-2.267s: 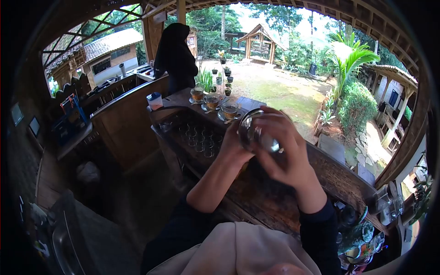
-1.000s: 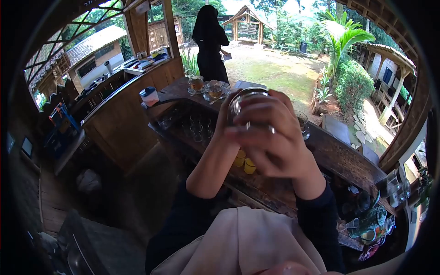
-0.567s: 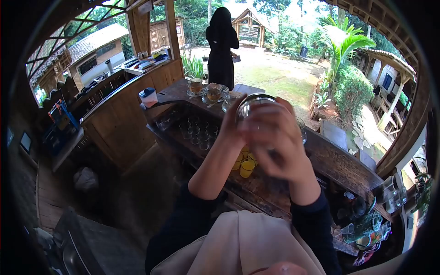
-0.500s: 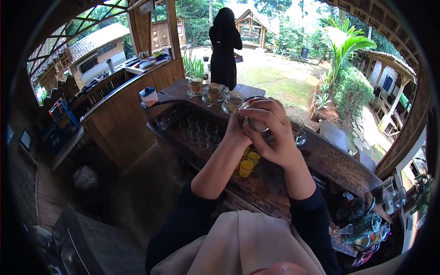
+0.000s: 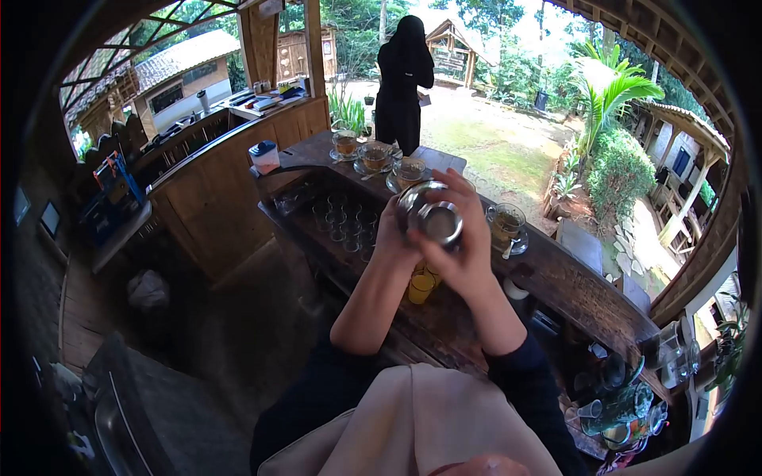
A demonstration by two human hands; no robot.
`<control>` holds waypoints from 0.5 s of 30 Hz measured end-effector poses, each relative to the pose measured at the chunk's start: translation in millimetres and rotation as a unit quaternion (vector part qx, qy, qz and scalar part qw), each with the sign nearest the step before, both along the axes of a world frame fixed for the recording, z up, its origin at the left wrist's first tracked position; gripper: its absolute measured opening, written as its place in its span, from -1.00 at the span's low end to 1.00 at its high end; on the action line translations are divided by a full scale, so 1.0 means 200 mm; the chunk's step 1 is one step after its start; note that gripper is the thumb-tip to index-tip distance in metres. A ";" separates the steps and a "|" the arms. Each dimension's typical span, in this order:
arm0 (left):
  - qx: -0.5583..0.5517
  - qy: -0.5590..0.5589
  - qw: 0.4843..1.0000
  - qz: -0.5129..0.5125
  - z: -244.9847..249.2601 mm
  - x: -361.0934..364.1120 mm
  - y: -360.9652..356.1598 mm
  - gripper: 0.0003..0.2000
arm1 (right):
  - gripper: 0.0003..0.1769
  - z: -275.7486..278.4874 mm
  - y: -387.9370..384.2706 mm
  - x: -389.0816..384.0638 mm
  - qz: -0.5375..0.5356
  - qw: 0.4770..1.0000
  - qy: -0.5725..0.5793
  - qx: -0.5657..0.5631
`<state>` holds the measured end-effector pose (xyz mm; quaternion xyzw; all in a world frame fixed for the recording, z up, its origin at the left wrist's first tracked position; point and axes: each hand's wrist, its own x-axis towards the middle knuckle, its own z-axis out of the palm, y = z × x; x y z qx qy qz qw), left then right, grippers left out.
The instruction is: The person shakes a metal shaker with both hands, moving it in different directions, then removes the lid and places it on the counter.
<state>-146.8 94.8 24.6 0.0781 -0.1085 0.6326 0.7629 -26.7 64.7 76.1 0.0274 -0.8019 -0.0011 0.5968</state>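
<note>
Between both hands, above the dark wooden counter, is a shiny metal shaker (image 5: 414, 208) with a round, narrower end facing me. My left hand (image 5: 394, 236) is closed around its left side. From the right, my right hand (image 5: 470, 238) grips it, with the thumb across the front near the narrower end and the fingers over the far side. Glasses of orange drink (image 5: 421, 285) stand on the counter just below my wrists, partly hidden. Behind the shaker, a glass cup on a saucer (image 5: 409, 171) stands on the raised ledge.
More filled cups (image 5: 374, 156) line the ledge to the left, and another cup with a spoon (image 5: 507, 222) stands right. Several upturned-looking clear glasses (image 5: 347, 222) fill a recess at left. A lidded container (image 5: 264, 156) sits at the ledge's end. A person in black (image 5: 401, 83) stands beyond.
The shaker has turned so its narrower metal end now faces me. My right hand has shifted slightly left and down, uncovering the cup at right.
</note>
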 end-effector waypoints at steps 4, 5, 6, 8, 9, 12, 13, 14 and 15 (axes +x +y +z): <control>0.115 0.107 0.984 -0.082 0.08 -0.07 -0.14 -0.40 | -0.63 0.11 -0.21 0.10 -0.003 0.999 -0.047 0.025; 0.204 -0.133 0.913 -0.326 0.17 0.00 -0.33 -0.33 | -0.64 0.09 -0.29 0.11 0.009 0.991 -0.072 0.109; 0.210 0.064 0.973 -0.070 0.14 -0.02 -0.30 -0.26 | -0.67 -0.02 -0.32 0.07 0.033 0.976 -0.022 0.213; 0.376 0.152 0.904 0.138 0.02 0.00 -0.28 -0.23 | -0.69 -0.13 -0.24 -0.01 0.057 0.970 0.043 0.232; 0.322 0.149 0.931 0.087 0.04 -0.02 -0.30 -0.22 | -0.71 -0.17 -0.22 -0.04 0.079 0.960 0.108 0.247; 0.223 0.017 0.958 -0.177 -0.09 -0.09 -0.07 -0.39 | -0.48 -0.11 -0.13 0.06 -0.042 0.996 -0.068 0.040; 0.118 0.012 0.988 -0.094 -0.17 -0.08 0.01 -0.45 | -0.46 -0.10 -0.03 0.01 -0.047 0.998 -0.042 0.023; 0.010 0.007 1.000 -0.009 -0.16 -0.06 0.02 -0.50 | -0.48 -0.09 0.01 -0.07 -0.043 0.988 0.026 -0.148; 0.017 0.012 1.000 0.002 -0.14 -0.06 0.05 -0.53 | -0.51 -0.08 0.00 -0.08 -0.028 0.977 0.044 -0.205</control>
